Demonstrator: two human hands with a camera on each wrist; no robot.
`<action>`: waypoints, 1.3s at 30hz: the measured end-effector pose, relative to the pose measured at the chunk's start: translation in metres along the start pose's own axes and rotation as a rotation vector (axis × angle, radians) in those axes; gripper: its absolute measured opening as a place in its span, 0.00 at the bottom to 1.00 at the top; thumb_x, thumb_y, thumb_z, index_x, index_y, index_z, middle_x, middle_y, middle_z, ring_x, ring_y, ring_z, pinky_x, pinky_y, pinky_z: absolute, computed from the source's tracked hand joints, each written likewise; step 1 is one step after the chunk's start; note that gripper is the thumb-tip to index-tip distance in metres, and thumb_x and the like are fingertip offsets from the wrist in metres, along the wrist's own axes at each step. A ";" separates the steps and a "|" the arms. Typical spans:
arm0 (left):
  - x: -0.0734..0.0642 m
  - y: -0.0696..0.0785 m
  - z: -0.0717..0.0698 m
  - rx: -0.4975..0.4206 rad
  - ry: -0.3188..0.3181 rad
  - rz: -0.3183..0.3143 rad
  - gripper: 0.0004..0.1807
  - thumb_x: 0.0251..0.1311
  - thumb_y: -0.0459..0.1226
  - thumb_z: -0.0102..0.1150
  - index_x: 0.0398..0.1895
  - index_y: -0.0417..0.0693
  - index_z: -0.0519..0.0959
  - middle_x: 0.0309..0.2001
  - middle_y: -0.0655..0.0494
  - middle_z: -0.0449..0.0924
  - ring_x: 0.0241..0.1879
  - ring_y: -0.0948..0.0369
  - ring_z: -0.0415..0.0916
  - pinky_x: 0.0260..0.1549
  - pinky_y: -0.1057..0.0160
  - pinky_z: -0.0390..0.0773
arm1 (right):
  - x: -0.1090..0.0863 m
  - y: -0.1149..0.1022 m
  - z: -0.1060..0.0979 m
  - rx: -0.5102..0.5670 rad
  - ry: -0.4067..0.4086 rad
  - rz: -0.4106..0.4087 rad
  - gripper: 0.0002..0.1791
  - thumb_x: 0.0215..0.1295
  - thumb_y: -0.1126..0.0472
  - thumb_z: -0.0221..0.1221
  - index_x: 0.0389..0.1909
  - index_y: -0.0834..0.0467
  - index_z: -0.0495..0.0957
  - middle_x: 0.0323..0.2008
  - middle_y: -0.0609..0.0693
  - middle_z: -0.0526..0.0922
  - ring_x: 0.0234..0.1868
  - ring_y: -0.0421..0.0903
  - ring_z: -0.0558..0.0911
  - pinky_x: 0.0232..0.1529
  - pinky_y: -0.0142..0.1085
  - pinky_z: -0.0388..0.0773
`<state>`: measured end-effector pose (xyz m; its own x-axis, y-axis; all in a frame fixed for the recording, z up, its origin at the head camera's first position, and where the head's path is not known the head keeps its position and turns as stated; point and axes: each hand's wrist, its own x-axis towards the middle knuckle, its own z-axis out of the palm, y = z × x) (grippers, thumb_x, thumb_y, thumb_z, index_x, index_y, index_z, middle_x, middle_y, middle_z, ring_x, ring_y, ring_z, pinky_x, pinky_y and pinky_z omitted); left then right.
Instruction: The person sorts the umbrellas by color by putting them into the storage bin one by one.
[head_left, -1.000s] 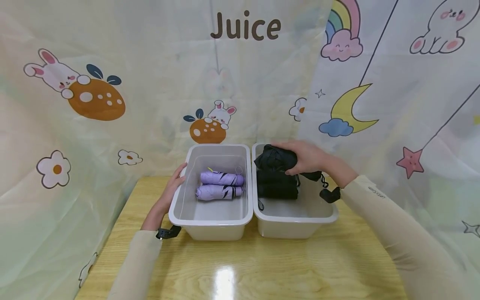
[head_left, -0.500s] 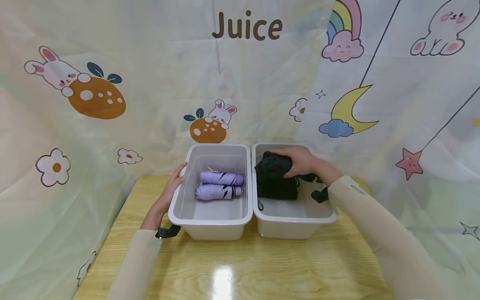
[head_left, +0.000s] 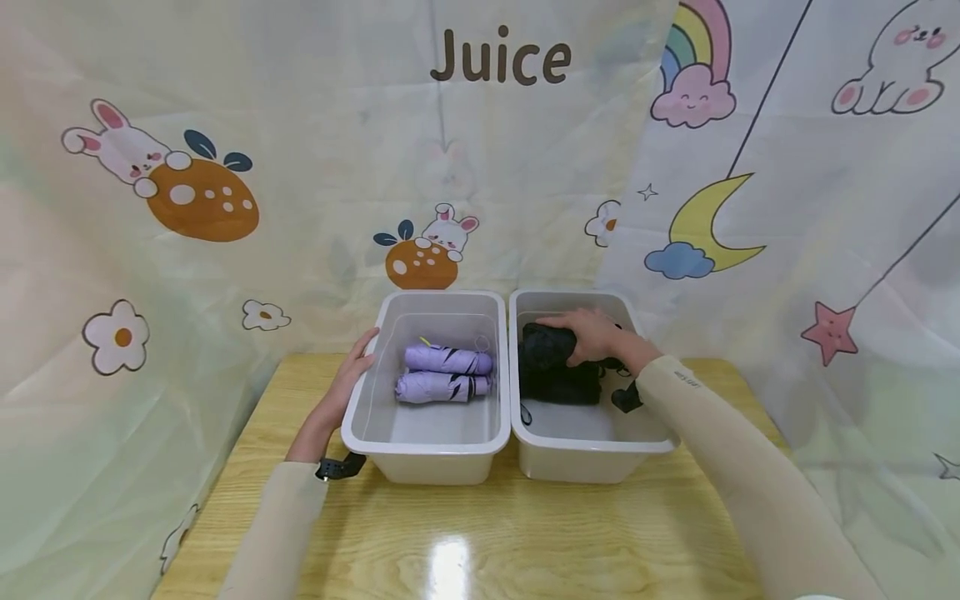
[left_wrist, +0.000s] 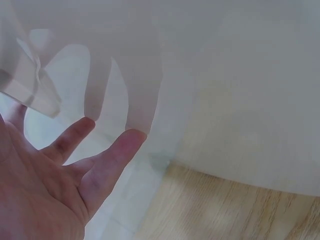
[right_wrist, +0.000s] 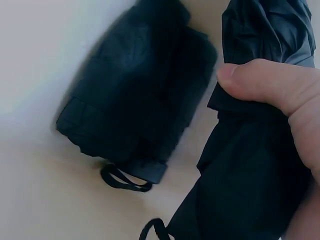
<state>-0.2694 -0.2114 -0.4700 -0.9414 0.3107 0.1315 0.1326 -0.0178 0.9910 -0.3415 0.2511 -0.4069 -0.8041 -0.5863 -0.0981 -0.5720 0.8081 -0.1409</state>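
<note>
My right hand (head_left: 596,335) grips a black folded umbrella (head_left: 550,345) inside the right bin (head_left: 592,447). In the right wrist view the thumb lies across this umbrella's dark fabric (right_wrist: 245,165). Below and beside it, more black folded umbrella fabric (right_wrist: 130,95) with a strap loop rests on the bin floor. My left hand (head_left: 345,383) is at the outer left side of the left bin (head_left: 423,447), its extended fingers touching the pale wall in the left wrist view. Two lilac folded umbrellas (head_left: 448,360) with black marks lie side by side in that bin.
Both off-white bins stand close together on a light wooden table (head_left: 360,542). Behind and to the sides hangs a printed cloth (head_left: 315,192). A black wrist strap (head_left: 341,467) is on the left wrist.
The right hand has lowered the black umbrella deeper into the right bin, toward the other dark fabric there. The left hand stays at the left bin's side. The head view has shifted slightly.
</note>
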 end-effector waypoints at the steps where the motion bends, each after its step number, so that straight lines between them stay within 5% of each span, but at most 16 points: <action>1: 0.000 0.000 0.001 0.000 -0.003 0.003 0.30 0.77 0.43 0.35 0.78 0.56 0.44 0.73 0.37 0.47 0.63 0.32 0.56 0.52 0.34 0.68 | 0.001 0.001 0.003 0.004 -0.008 0.004 0.55 0.44 0.57 0.77 0.74 0.38 0.58 0.60 0.53 0.74 0.56 0.57 0.72 0.54 0.60 0.66; 8: 0.000 0.000 0.003 -0.005 0.009 -0.003 0.29 0.77 0.44 0.36 0.78 0.57 0.46 0.72 0.39 0.49 0.63 0.33 0.57 0.52 0.33 0.67 | 0.008 0.005 0.017 0.074 -0.036 -0.010 0.55 0.44 0.62 0.77 0.73 0.40 0.60 0.61 0.52 0.75 0.58 0.58 0.73 0.55 0.56 0.69; 21: 0.002 0.001 0.004 0.017 -0.008 0.008 0.30 0.77 0.43 0.35 0.78 0.56 0.45 0.73 0.39 0.47 0.64 0.34 0.56 0.53 0.35 0.67 | 0.015 0.008 0.034 0.197 -0.110 0.092 0.53 0.42 0.66 0.77 0.72 0.40 0.64 0.63 0.55 0.72 0.61 0.58 0.70 0.57 0.55 0.68; 34: 0.001 0.003 0.001 0.019 -0.002 0.027 0.30 0.77 0.43 0.34 0.78 0.56 0.44 0.73 0.37 0.48 0.63 0.32 0.56 0.52 0.32 0.66 | 0.025 0.003 0.041 0.141 -0.155 0.123 0.57 0.44 0.65 0.76 0.74 0.41 0.58 0.67 0.55 0.68 0.65 0.58 0.66 0.60 0.58 0.63; 39: 0.000 0.001 0.003 0.011 -0.007 0.010 0.30 0.77 0.44 0.33 0.78 0.55 0.42 0.73 0.36 0.46 0.63 0.32 0.55 0.52 0.34 0.67 | 0.017 0.002 0.029 0.118 -0.211 0.103 0.58 0.45 0.65 0.76 0.76 0.49 0.54 0.68 0.59 0.65 0.65 0.60 0.65 0.60 0.53 0.67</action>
<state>-0.2688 -0.2086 -0.4687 -0.9379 0.3168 0.1416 0.1456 -0.0110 0.9893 -0.3517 0.2411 -0.4380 -0.7983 -0.5104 -0.3197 -0.4560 0.8590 -0.2326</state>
